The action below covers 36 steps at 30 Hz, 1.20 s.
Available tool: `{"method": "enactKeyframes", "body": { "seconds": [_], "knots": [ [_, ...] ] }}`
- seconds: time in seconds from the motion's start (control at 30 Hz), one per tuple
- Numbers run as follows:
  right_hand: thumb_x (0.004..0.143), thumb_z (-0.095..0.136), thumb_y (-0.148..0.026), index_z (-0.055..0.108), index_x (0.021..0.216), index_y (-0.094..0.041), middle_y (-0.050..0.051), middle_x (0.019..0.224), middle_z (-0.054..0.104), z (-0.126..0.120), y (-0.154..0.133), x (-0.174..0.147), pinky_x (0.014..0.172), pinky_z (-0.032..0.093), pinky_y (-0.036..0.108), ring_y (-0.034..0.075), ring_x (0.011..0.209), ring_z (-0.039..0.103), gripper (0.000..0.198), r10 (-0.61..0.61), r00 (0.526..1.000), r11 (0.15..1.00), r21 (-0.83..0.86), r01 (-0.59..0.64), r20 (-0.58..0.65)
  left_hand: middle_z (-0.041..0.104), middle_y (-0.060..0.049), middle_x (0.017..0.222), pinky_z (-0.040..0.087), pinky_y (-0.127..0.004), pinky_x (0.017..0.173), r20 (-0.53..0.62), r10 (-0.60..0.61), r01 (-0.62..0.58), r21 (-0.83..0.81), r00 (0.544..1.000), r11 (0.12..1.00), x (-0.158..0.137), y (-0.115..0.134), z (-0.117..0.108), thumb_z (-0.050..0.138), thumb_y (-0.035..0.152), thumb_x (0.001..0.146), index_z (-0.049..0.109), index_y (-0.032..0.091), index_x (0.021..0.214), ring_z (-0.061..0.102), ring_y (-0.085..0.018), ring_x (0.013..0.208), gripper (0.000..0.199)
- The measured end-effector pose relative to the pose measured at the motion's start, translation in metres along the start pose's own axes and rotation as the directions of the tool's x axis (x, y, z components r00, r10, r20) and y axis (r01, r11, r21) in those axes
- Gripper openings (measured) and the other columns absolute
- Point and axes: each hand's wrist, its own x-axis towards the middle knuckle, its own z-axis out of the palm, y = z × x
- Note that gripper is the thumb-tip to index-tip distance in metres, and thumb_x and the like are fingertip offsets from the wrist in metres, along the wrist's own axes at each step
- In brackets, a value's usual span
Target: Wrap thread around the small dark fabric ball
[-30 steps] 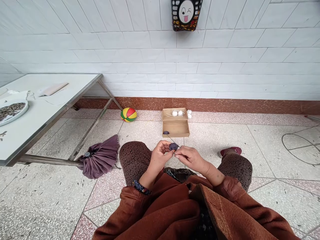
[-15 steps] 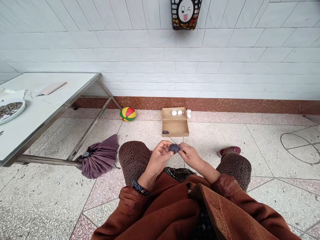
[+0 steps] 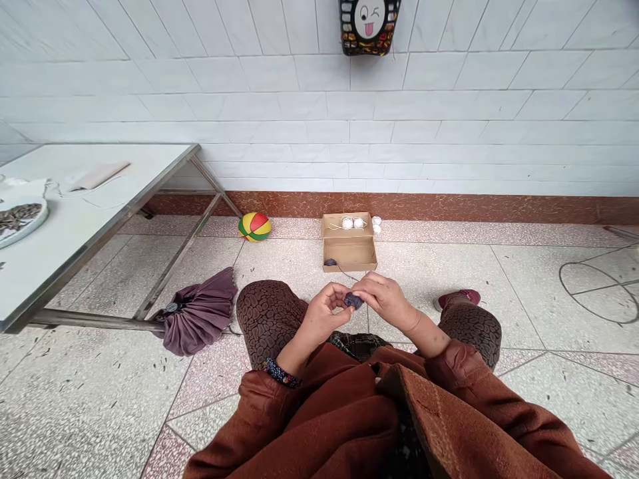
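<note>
Two bare hands meet at one dark yarn ball (image 3: 353, 301), held up just nearer than the near edge of one open cardboard box (image 3: 357, 253). The left hand (image 3: 320, 314) pinches it between thumb and fingers; the right hand (image 3: 388, 303) has its fingertips drawn together against its right side, and whether they grip the strand I cannot tell. One dark strand (image 3: 345, 272) runs from the box, whose near left corner holds a second dark ball (image 3: 330, 263). Two white balls (image 3: 347, 222) lie in its lid, two more (image 3: 377, 220) beside the lid's right edge.
</note>
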Motion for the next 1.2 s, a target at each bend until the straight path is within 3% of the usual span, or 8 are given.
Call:
{"method": "enactKeyframes", "body": {
  "seconds": [0.13, 0.3, 0.43, 0.53, 0.73, 0.93, 1.07, 1.2],
  "knots": [
    [0.105, 0.046, -0.032, 0.067, 0.094, -0.021, 0.005, 0.082, 0.066, 0.011, 0.011, -0.003, 0.073, 0.052, 0.029, 0.018, 0.079, 0.064, 0.026, 0.107, 0.992, 0.994, 0.038, -0.105, -0.064, 0.064, -0.002, 0.089, 0.045, -0.027, 0.078, 0.066, -0.014, 0.022, -0.118, 0.998, 0.993, -0.004, 0.002, 0.001, 0.08, 0.021, 0.071, 0.063, 0.018, 0.096, 0.058, -0.014, 0.084, 0.031],
    [0.106, 0.042, -0.033, 0.063, 0.09, -0.02, 0.006, 0.08, 0.065, 0.033, 0.013, -0.019, 0.069, 0.051, 0.029, 0.019, 0.077, 0.063, 0.029, 0.11, 0.994, 0.993, 0.041, -0.111, 0.009, 0.062, -0.002, 0.09, 0.044, -0.028, 0.08, -0.095, 0.03, -0.056, -0.294, 0.995, 0.954, -0.002, -0.002, -0.002, 0.083, 0.027, 0.071, 0.062, 0.019, 0.095, 0.057, -0.014, 0.084, 0.032],
    [0.106, 0.043, -0.033, 0.063, 0.091, -0.021, 0.004, 0.08, 0.065, 0.037, 0.001, -0.024, 0.07, 0.05, 0.027, 0.017, 0.076, 0.063, 0.028, 0.017, 0.988, 0.999, 0.039, -0.024, 0.153, 0.06, 0.0, 0.087, 0.043, -0.026, 0.077, -0.233, 0.023, -0.067, -0.182, 0.972, 0.981, 0.004, -0.01, -0.007, 0.081, 0.024, 0.072, 0.061, 0.019, 0.096, 0.056, -0.012, 0.081, 0.031],
    [0.106, 0.044, -0.032, 0.063, 0.092, -0.021, 0.004, 0.08, 0.065, 0.027, -0.012, -0.021, 0.068, 0.049, 0.026, 0.016, 0.073, 0.062, 0.025, -0.052, 0.976, 0.998, 0.047, 0.043, 0.211, 0.061, 0.001, 0.085, 0.044, -0.026, 0.077, -0.263, 0.035, -0.055, -0.068, 0.964, 0.996, 0.007, -0.012, -0.01, 0.078, 0.021, 0.072, 0.06, 0.02, 0.096, 0.057, -0.013, 0.081, 0.031],
    [0.105, 0.046, -0.031, 0.065, 0.097, -0.02, 0.005, 0.082, 0.066, 0.0, -0.018, -0.002, 0.069, 0.049, 0.028, 0.017, 0.075, 0.062, 0.024, -0.076, 0.992, 0.996, 0.044, 0.072, 0.1, 0.063, -0.001, 0.088, 0.046, -0.028, 0.078, -0.106, 0.035, -0.031, 0.037, 0.994, 0.999, 0.005, -0.007, -0.007, 0.076, 0.018, 0.07, 0.058, 0.019, 0.094, 0.059, -0.013, 0.08, 0.03],
    [0.105, 0.046, -0.031, 0.064, 0.092, -0.021, 0.005, 0.082, 0.067, 0.004, 0.002, 0.003, 0.072, 0.05, 0.029, 0.018, 0.078, 0.063, 0.024, 0.103, 0.995, 0.993, 0.054, -0.102, -0.007, 0.061, -0.003, 0.092, 0.046, -0.029, 0.082, 0.126, 0.089, -0.084, -0.049, 0.988, 0.995, -0.001, -0.001, -0.003, 0.078, 0.02, 0.071, 0.061, 0.019, 0.093, 0.059, -0.016, 0.088, 0.027],
    [0.105, 0.044, -0.03, 0.061, 0.09, -0.021, 0.004, 0.079, 0.065, 0.027, 0.008, -0.013, 0.069, 0.05, 0.028, 0.018, 0.074, 0.063, 0.024, 0.182, 0.982, 0.979, 0.084, -0.185, 0.048, 0.062, -0.003, 0.093, 0.046, -0.028, 0.082, -0.01, 0.106, -0.106, -0.182, 0.994, 0.978, 0.0, -0.002, -0.006, 0.081, 0.025, 0.071, 0.063, 0.02, 0.095, 0.058, -0.016, 0.088, 0.031],
    [0.105, 0.043, -0.029, 0.06, 0.09, -0.021, 0.004, 0.08, 0.065, 0.041, 0.001, -0.024, 0.072, 0.05, 0.028, 0.018, 0.077, 0.063, 0.025, 0.107, 0.98, 0.992, 0.055, -0.118, 0.17, 0.061, -0.001, 0.088, 0.044, -0.027, 0.077, -0.213, 0.047, -0.083, -0.168, 0.976, 0.982, 0.005, -0.011, -0.008, 0.08, 0.025, 0.072, 0.062, 0.02, 0.096, 0.056, -0.014, 0.082, 0.03]
  ]
}}
